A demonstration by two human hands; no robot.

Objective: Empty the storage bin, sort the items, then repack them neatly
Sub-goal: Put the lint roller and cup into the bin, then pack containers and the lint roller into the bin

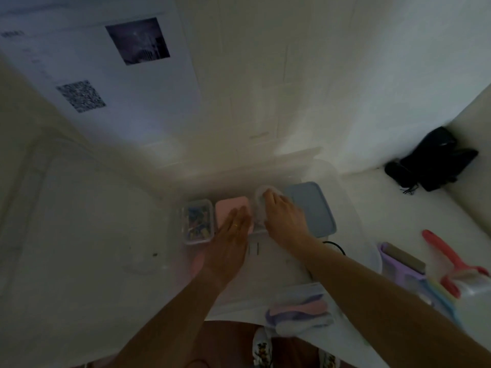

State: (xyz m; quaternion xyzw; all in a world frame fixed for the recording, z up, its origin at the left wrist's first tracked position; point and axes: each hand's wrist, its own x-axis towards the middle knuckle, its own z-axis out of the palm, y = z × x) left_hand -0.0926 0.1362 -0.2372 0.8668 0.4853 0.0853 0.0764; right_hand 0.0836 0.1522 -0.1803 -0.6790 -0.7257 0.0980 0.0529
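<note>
free: white surface left of clear box [198,221] | blocked: right, scrapers [449,264], black bag [435,160]

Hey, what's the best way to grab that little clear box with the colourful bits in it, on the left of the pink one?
Probably from above, fingers on the two short ends of the small clear box. It lies flat, its right side sits close beside the pink box where the left hand rests, so the long sides offer less room.

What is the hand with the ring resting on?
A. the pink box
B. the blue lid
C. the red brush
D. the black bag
A: the left hand, which wears the ring, lies with straight fingers on the pink box, between the clear box of colourful bits and the right hand.
</note>
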